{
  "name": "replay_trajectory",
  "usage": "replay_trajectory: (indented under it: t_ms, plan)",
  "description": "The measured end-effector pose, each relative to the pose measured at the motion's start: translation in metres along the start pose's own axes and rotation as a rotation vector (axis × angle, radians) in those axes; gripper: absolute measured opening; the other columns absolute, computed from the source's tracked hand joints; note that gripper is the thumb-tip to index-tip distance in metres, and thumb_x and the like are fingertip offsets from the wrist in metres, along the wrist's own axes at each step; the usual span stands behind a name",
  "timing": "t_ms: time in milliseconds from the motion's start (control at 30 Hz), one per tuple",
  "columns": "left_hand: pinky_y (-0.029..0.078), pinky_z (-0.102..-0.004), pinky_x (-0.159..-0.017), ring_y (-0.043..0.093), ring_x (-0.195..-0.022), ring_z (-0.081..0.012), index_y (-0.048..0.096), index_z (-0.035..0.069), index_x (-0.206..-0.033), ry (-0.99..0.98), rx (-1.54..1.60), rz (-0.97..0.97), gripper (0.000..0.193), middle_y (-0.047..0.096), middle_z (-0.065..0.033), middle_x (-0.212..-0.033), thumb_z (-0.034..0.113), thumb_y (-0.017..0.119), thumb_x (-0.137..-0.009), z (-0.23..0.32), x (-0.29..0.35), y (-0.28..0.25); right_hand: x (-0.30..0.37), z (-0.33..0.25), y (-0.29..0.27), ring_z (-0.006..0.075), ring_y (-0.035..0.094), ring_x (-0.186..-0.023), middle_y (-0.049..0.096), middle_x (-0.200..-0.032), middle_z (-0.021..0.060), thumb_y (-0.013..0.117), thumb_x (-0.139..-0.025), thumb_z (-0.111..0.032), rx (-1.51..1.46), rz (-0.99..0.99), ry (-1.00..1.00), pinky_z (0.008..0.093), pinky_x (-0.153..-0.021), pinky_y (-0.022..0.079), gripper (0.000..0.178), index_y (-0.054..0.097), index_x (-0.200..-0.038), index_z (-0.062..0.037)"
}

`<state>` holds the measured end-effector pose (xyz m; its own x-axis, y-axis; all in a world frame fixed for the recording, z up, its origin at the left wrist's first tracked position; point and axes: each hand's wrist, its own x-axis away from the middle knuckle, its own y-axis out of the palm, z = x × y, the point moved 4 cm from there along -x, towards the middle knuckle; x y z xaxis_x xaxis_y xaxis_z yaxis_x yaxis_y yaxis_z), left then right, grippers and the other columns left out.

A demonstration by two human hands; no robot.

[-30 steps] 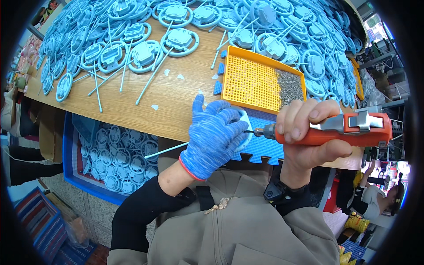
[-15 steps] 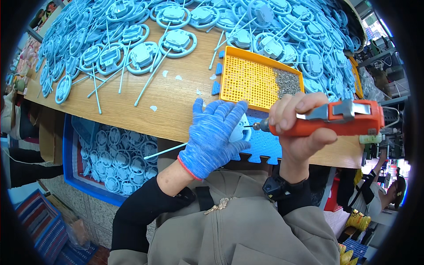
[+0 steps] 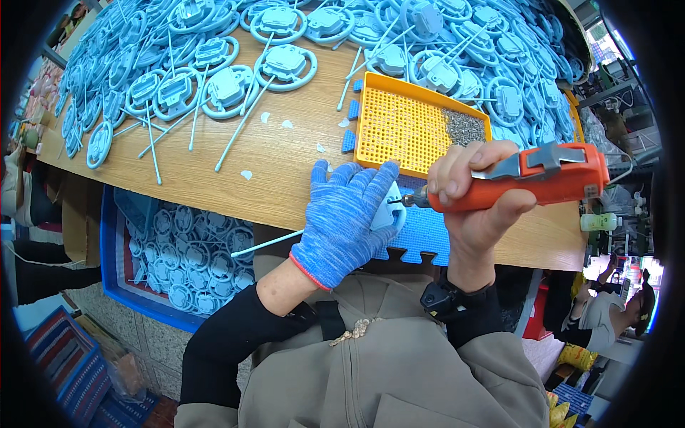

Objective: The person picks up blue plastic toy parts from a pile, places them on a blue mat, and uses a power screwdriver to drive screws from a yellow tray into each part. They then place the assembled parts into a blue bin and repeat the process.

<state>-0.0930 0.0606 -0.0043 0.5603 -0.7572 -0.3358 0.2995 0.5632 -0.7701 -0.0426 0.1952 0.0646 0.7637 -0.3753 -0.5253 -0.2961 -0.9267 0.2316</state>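
Note:
My left hand (image 3: 344,214), in a blue knit glove, is closed over a light-blue plastic ring-shaped part (image 3: 386,217) with a long thin stem (image 3: 267,243) that sticks out to the left. Most of the part is hidden under the glove. My bare right hand (image 3: 479,196) grips an orange electric screwdriver (image 3: 531,178) lying sideways. Its bit meets the part just right of my gloved fingers; whether a screw sits there is too small to tell. Beneath them lies a blue foam mat (image 3: 424,239). Beyond stands a yellow perforated tray (image 3: 399,125) with small metal screws (image 3: 465,128) heaped at its right end.
Many similar light-blue parts (image 3: 285,64) are piled across the back of the wooden table (image 3: 278,171). Below its left front edge, a blue bin (image 3: 110,250) holds more of them. Small white scraps (image 3: 246,175) lie on the tabletop. At the far right another person (image 3: 606,310) is seen.
My right hand and the screwdriver have shifted slightly left, toward the part. My left hand stays nearly in place. The person at the right has changed posture.

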Motion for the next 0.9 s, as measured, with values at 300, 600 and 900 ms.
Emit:
replay_trajectory:
  t_ms: [300,600,900]
  plan:
    - [0.028,-0.0570,-0.101,0.052,-0.107,-0.0278,0.051,0.010,-0.129,-0.009,0.018,0.023,0.064,0.059,-0.0088,-0.110,0.039,0.070,-0.075,0.000,0.002,0.001,0.001,-0.001,-0.002,0.0124,0.049,-0.052,0.049,-0.062,0.0016,0.049,-0.082,-0.070,0.037,0.005,-0.004,0.0280,-0.050,0.044,0.062,0.047,-0.092,-0.0083]
    - [0.031,-0.0521,-0.099,0.054,-0.104,-0.0280,0.053,0.010,-0.126,0.000,-0.006,0.047,0.068,0.060,-0.0071,-0.109,0.034,0.078,-0.067,0.003,-0.001,-0.001,0.001,0.002,0.003,0.0167,0.056,-0.054,0.058,-0.064,0.0088,0.074,-0.075,-0.052,-0.068,0.044,0.028,0.0283,-0.050,0.047,0.056,0.053,-0.091,-0.0027]
    - [0.036,-0.0471,-0.091,0.052,-0.100,-0.0269,0.053,0.012,-0.122,-0.046,0.056,-0.064,0.053,0.059,-0.0084,-0.100,0.028,0.068,-0.074,-0.007,-0.010,0.008,-0.010,0.009,0.019,0.0149,0.048,-0.051,0.049,-0.061,0.0041,0.063,-0.080,-0.059,0.005,-0.153,0.149,0.0292,-0.048,0.041,0.056,0.046,-0.090,-0.0068]
